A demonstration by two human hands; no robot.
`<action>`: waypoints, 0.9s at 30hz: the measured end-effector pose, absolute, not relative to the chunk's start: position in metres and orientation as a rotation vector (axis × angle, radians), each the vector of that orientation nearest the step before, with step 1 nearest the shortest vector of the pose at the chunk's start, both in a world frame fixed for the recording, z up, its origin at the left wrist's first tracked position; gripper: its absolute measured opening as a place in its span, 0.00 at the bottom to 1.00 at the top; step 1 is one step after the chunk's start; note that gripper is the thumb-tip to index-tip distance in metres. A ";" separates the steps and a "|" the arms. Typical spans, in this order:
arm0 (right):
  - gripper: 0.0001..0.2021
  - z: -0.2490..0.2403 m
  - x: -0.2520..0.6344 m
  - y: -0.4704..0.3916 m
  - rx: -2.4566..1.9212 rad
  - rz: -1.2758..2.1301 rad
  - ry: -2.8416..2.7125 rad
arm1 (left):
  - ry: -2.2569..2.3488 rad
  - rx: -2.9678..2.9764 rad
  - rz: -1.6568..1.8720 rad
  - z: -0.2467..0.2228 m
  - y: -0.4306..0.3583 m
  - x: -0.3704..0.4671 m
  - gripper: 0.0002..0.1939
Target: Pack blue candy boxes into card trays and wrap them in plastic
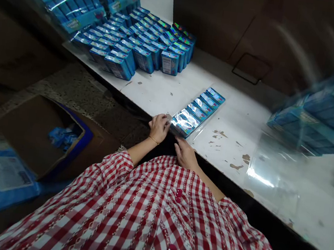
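A row of several small blue boxes (201,107) lies in a clear plastic wrapper (186,120) at the near edge of the white table. My left hand (158,127) is at the wrapper's near left corner, its fingers curled in and closed on the plastic. Just below the near end of the row is my right hand (185,153), fingers partly stretched toward the wrapper and thumb a little apart. Whether its fingertips touch the plastic is hard to make out.
Many upright blue boxes (145,58) stand grouped on the table (231,130) at the back left. Wrapped packs (75,4) are stacked behind them, and more packs (326,114) at the right. A clear plastic sheet (267,174) lies at the right. An open carton (29,130) sits lower left.
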State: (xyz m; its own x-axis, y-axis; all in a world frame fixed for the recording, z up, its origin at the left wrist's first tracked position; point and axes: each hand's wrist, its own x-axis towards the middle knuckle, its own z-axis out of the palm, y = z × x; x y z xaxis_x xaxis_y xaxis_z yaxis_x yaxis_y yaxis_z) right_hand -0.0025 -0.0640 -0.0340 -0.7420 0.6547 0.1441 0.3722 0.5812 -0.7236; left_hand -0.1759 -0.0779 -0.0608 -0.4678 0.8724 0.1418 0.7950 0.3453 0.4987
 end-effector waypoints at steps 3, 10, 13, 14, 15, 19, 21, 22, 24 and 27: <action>0.20 -0.038 -0.009 -0.061 -0.917 0.967 -2.343 | 2.425 1.580 0.798 -0.063 -0.077 -0.176 0.14; 0.20 -0.037 -0.010 -0.063 -0.944 0.958 -2.309 | 2.400 1.564 0.810 -0.066 -0.076 -0.179 0.10; 0.18 -0.020 0.003 -0.064 -0.785 1.029 -2.321 | 2.366 1.527 0.893 -0.064 -0.078 -0.181 0.09; 0.16 -0.010 0.009 -0.059 -0.730 1.042 -2.297 | 2.366 1.474 0.959 -0.061 -0.080 -0.181 0.09; 0.15 0.001 0.016 -0.050 -0.701 1.025 -2.259 | 2.360 1.390 1.052 -0.056 -0.083 -0.179 0.09; 0.12 0.047 0.037 0.036 -0.988 0.639 -2.000 | 1.927 0.778 1.443 -0.022 -0.095 -0.161 0.21; 0.14 0.061 0.034 0.097 -1.182 0.490 -1.913 | 1.579 0.444 1.501 -0.001 -0.097 -0.147 0.23; 0.15 0.064 0.029 0.126 -1.250 0.510 -1.927 | 1.453 0.317 1.507 0.008 -0.096 -0.140 0.22; 0.16 0.066 0.015 0.172 -1.383 0.722 -1.985 | 1.329 0.159 1.515 0.023 -0.090 -0.129 0.21; 0.10 0.065 -0.006 0.205 -1.539 1.095 -2.000 | 1.329 0.068 1.541 0.036 -0.079 -0.122 0.20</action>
State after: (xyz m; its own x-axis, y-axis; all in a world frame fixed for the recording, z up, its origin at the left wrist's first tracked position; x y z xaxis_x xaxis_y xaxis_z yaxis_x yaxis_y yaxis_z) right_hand -0.0056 0.2045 0.0648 -0.3224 0.9344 -0.1515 0.6313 0.0930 -0.7699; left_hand -0.1225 -0.0786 0.0356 -0.4468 0.7078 -0.5472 -0.6450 0.1690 0.7453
